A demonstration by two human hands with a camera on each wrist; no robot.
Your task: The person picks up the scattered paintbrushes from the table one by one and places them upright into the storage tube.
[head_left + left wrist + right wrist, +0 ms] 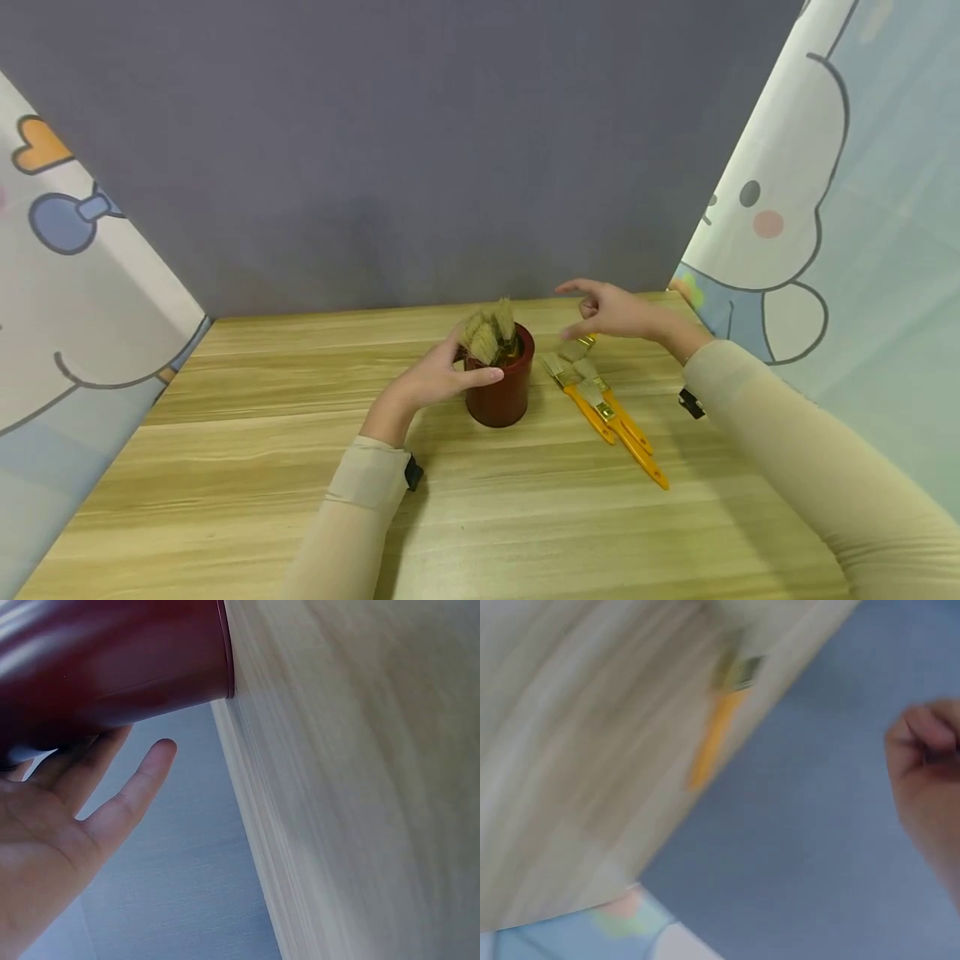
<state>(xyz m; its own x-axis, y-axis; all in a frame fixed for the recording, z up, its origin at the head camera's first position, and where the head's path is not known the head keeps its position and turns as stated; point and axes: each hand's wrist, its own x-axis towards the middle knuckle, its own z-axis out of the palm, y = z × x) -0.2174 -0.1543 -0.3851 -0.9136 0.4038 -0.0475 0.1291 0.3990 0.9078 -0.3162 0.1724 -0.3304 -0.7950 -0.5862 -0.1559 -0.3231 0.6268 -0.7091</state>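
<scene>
Left hand fingers curl round the red cup; right hand hovers beside it, fingers loose.

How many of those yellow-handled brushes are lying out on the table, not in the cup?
3 that I can make out, lying side by side on the table right of the red cup: one, another, a third partly hidden below the right hand. More may be hidden.
</scene>
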